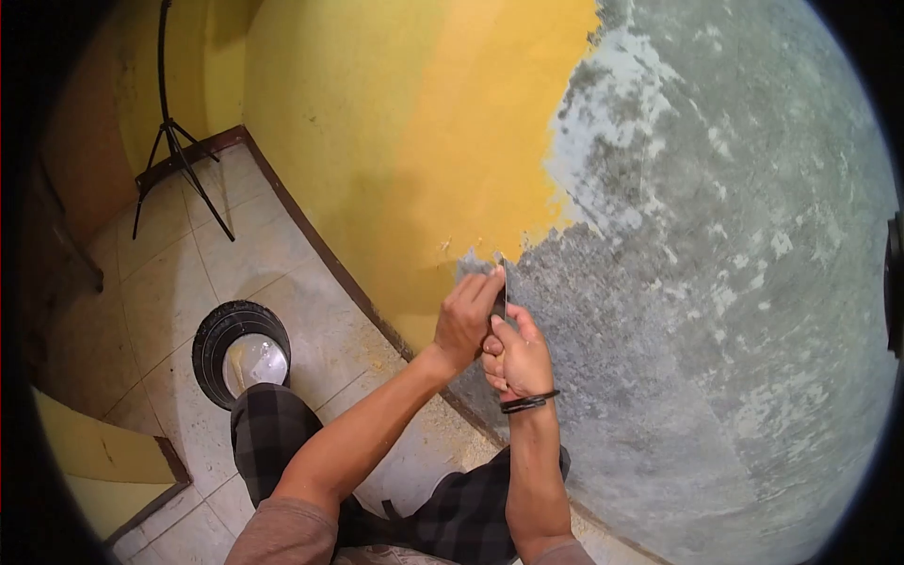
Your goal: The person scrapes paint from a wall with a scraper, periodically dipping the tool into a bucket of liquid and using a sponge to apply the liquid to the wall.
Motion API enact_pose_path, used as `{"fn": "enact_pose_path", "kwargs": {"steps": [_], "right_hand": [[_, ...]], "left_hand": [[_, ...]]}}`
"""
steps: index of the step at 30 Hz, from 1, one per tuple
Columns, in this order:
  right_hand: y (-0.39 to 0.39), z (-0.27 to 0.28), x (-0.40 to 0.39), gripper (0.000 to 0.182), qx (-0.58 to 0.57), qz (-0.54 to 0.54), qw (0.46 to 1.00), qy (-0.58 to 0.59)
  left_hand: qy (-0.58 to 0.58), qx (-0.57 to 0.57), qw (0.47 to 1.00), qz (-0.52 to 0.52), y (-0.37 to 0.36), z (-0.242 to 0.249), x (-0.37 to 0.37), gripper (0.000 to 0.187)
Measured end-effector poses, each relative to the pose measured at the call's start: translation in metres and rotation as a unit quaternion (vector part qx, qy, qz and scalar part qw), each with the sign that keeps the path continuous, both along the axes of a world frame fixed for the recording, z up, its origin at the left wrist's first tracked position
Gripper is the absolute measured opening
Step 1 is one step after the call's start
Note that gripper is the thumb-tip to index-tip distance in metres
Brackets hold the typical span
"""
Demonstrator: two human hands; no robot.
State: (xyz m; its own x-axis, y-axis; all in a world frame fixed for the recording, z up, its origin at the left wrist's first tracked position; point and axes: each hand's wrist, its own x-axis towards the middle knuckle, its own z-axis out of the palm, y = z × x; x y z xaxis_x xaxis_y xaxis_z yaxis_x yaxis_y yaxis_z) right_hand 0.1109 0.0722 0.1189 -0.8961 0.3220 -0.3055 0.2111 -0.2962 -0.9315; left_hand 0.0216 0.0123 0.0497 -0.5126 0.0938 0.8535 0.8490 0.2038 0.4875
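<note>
A scraper with a thin metal blade stands against the wall, mostly covered by my fingers. My left hand is closed, its fingers pressed along the blade near the paint edge. Just below and to the right, my right hand has its fingers curled round the lower part of the scraper. Around the blade, the yellow paint ends in a ragged, flaking edge. Bare grey plaster with whitish patches spreads to the right of it.
A black bucket with whitish contents stands on the tiled floor by my left knee. Farther back is a black tripod. Paint flakes lie along the wall's base. A low yellow ledge is at left.
</note>
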Motion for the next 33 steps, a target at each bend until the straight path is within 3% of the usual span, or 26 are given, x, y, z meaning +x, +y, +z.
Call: {"fn": "enact_pose_path", "kwargs": {"steps": [4,8,13,14,20,22,24,29,33], "right_hand": [[-0.007,-0.008,-0.023,0.021,0.044,-0.002,0.999,-0.007],[-0.004,0.001,-0.009,0.022,0.019,0.011,1.0,0.007],[0.005,-0.008,-0.029,0.017,0.002,0.025,1.0,0.007],[0.006,-0.007,-0.037,0.024,0.015,0.045,0.999,-0.008],[-0.006,-0.009,-0.012,0.019,0.048,0.009,0.999,0.015],[0.001,-0.004,-0.005,0.017,0.008,0.01,1.0,-0.008],[-0.002,-0.008,-0.025,0.017,0.009,-0.002,1.0,-0.015],[-0.011,-0.011,-0.025,0.018,0.033,0.023,0.999,-0.014],[0.0,-0.01,-0.004,0.02,0.031,0.001,0.999,-0.017]], "left_hand": [[0.002,0.005,1.0,0.022,-0.009,0.007,-0.011,0.038],[0.009,-0.008,1.0,-0.015,-0.011,0.01,-0.004,0.037],[-0.008,-0.009,0.999,0.044,-0.006,0.004,-0.01,0.04],[-0.017,-0.015,0.999,0.033,-0.008,-0.001,-0.005,0.04],[-0.009,-0.011,1.0,0.013,-0.008,-0.002,-0.002,0.038],[0.006,0.01,1.0,0.024,-0.001,-0.002,-0.006,0.035],[-0.005,-0.003,0.998,0.064,-0.004,-0.007,-0.016,0.037],[-0.033,-0.038,0.998,0.038,-0.019,-0.002,-0.017,0.044],[0.037,0.019,0.999,0.013,0.002,-0.015,-0.003,0.042]]}}
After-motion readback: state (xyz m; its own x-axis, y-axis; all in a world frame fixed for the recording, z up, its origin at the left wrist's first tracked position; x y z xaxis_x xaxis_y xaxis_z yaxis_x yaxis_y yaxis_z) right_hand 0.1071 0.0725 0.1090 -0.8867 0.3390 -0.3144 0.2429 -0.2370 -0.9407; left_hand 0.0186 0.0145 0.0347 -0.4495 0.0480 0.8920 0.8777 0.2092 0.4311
